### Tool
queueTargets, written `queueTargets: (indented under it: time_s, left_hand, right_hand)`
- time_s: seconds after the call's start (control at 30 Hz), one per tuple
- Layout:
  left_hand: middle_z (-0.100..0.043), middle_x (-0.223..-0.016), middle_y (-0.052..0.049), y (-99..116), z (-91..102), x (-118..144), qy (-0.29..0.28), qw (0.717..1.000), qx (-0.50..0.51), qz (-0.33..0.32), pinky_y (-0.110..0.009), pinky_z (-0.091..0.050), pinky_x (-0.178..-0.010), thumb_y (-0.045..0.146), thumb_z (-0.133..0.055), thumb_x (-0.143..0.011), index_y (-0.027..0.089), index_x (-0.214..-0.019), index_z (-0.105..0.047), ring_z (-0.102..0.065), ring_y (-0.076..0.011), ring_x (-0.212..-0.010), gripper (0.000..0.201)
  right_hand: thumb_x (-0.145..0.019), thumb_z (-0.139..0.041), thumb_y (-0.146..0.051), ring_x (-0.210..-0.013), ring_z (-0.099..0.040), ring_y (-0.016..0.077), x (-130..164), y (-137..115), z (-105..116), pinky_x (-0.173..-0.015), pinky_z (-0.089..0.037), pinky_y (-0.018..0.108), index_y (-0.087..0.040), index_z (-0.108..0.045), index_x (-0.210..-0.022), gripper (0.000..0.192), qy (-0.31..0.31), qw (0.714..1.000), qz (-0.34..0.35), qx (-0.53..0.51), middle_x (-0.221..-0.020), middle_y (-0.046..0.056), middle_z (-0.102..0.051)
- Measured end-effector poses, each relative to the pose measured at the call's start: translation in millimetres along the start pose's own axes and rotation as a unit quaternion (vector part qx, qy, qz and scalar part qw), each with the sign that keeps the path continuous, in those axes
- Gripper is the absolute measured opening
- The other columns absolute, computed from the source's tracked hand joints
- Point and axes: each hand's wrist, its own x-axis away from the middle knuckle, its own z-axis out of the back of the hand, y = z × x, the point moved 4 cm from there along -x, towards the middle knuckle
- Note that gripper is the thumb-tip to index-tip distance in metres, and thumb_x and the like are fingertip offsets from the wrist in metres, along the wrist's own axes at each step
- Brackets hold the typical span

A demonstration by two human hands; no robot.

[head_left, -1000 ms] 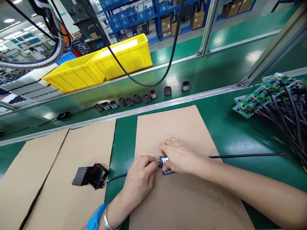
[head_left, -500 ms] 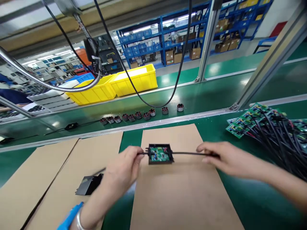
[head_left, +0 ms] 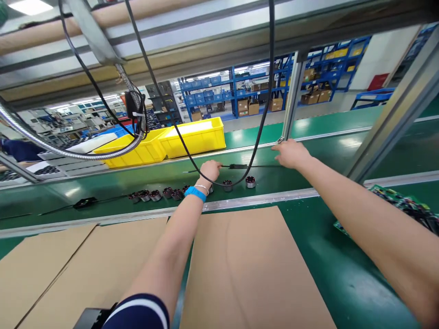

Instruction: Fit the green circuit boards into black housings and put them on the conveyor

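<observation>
On the green strip beyond the rail lies a small black case [head_left: 238, 166], with a thin black cable [head_left: 264, 166] running out to either side. My left hand [head_left: 210, 171] reaches over the row of metal rings, its fingers closed on the cable at the case's left. To the right, my right hand [head_left: 292, 153] is stretched forward beside the upright post, finger and thumb apart. The cable's right part passes below that hand, and its end is hidden. Several round metal rings with dark windings [head_left: 250, 182] stand nearby, some behind my left wrist.
Brown cardboard sheets [head_left: 254, 265] cover much of the near bench. Circuit boards with black wires [head_left: 404, 201] lie at the right, partly behind my right arm. Yellow bins [head_left: 194, 137] stand beyond the strip. A hanging black cable [head_left: 264, 109] loops down between my hands.
Both hands have carried the cased circuit board from above the cardboard forward onto the green strip. My right hand has let go of the cable. The view has shifted too.
</observation>
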Motion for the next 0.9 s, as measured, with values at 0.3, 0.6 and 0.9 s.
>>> queueTargets:
  time_s: [0.3,0.6,0.9]
  left_hand:
    - [-0.048,-0.134,-0.014,-65,33.7,92,-0.033,0.999,-0.002,0.020,-0.050,-0.029,-0.104,0.021,-0.048,-0.089,0.018,-0.124,-0.059,-0.040,-0.0312,-0.128,0.037]
    - [-0.036,-0.149,-0.009,-101,113.9,397,-0.229,0.969,0.084,-0.028,-0.054,-0.028,-0.110,0.040,-0.074,-0.067,0.032,-0.142,-0.039,-0.029,-0.0341,-0.138,0.083]
    - [-0.063,-0.122,-0.006,-135,61.1,415,0.009,0.997,0.067,-0.022,-0.054,-0.046,-0.097,0.053,-0.071,-0.069,0.035,-0.118,-0.057,-0.053,-0.0351,-0.118,0.054]
  right_hand:
    - [-0.086,-0.050,-0.028,-0.100,-0.056,0.0286,133,-117,1,-0.089,-0.047,0.044,-0.019,-0.068,-0.110,0.031,-0.053,0.949,0.260,-0.172,-0.103,0.011,-0.064]
    - [-0.065,-0.065,-0.072,-0.137,-0.013,0.0485,331,-211,-46,-0.100,-0.021,0.079,-0.043,-0.017,-0.146,0.099,-0.263,0.825,0.343,-0.363,-0.155,0.004,-0.012]
    - [-0.074,-0.066,-0.061,-0.140,-0.002,0.0413,333,-215,8,-0.110,-0.008,0.065,-0.021,-0.023,-0.150,0.096,-0.245,0.824,0.341,-0.379,-0.155,0.020,-0.004]
